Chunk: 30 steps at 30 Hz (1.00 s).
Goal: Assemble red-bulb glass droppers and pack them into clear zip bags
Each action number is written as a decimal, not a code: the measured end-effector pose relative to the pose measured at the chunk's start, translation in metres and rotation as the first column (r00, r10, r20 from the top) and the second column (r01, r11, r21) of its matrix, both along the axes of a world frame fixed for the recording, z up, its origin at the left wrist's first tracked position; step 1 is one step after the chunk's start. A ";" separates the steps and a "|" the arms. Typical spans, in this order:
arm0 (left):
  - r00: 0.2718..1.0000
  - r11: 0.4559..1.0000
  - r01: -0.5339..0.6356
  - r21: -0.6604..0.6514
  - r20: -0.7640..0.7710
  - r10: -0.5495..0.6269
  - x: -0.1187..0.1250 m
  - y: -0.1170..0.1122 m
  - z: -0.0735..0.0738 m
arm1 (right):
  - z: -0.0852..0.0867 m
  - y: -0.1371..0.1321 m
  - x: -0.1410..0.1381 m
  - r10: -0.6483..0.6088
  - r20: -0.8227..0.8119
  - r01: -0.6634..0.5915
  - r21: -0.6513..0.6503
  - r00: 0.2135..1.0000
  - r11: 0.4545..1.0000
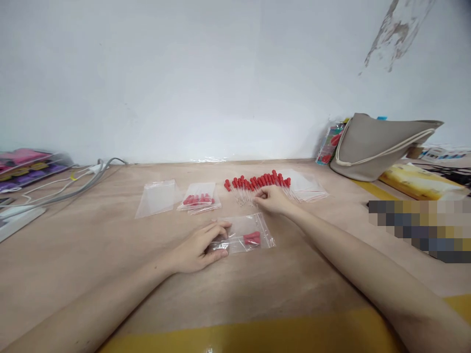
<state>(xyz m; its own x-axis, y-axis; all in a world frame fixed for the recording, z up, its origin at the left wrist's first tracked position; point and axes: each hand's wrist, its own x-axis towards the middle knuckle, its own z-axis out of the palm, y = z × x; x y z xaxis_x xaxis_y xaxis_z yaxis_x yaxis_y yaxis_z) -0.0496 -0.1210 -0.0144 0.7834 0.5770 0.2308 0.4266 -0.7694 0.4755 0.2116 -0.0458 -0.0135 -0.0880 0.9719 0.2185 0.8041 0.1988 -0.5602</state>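
My left hand (pixel 200 247) rests on the table with thumb and fingers on either side of the mouth of a clear zip bag (pixel 237 228), gripping it. Inside that bag lie a few droppers with red rubber bulbs (pixel 252 238). Farther back, my right hand (pixel 273 200) pinches at the thin clear ends of a row of red-bulbed droppers (pixel 245 183); the hand partly covers what its fingertips hold. A filled zip bag of red-bulbed droppers (pixel 198 198) lies left of the row. Beside it is a flat zip bag (pixel 158 197) with nothing visible in it.
More flat clear bags (pixel 305 186) lie right of the row. At the back right stand a grey drawstring bag (pixel 379 144) and a yellow packet (pixel 419 180). On the left are cables (pixel 84 186), a white power strip (pixel 22 220) and packaged colourful items (pixel 31 164). A wall rises behind.
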 end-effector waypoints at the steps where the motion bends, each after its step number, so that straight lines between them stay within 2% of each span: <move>1: 1.000 1.000 -0.001 -0.010 0.004 0.001 0.000 0.000 0.000 | 0.003 0.007 -0.006 -0.032 0.083 0.032 0.010 0.996 0.999; 3: 1.000 1.000 -0.003 -0.020 0.011 0.004 0.000 0.000 0.001 | 0.008 0.017 -0.018 -0.096 0.185 0.098 0.001 0.978 0.995; 8: 1.000 1.000 0.009 -0.016 0.000 -0.009 -0.001 -0.002 0.002 | 0.014 0.031 -0.033 -0.205 0.279 0.235 -0.079 0.938 0.969; 16: 0.999 1.000 0.004 0.004 -0.039 -0.004 0.000 -0.003 0.002 | 0.016 0.038 -0.035 -0.211 0.287 0.275 -0.204 0.934 0.940; 24: 0.999 1.000 -0.015 0.018 -0.047 0.016 0.000 -0.002 0.001 | 0.021 0.040 -0.031 -0.235 0.127 0.262 -0.293 0.964 0.919; 27: 0.999 1.000 -0.007 0.021 -0.043 0.007 0.000 -0.003 0.001 | 0.024 0.041 -0.025 -0.246 -0.012 0.229 -0.320 0.969 0.919; 30: 1.000 0.999 0.001 0.034 -0.029 0.000 -0.001 -0.002 0.000 | 0.031 0.039 -0.013 -0.224 -0.196 0.134 -0.391 0.955 0.911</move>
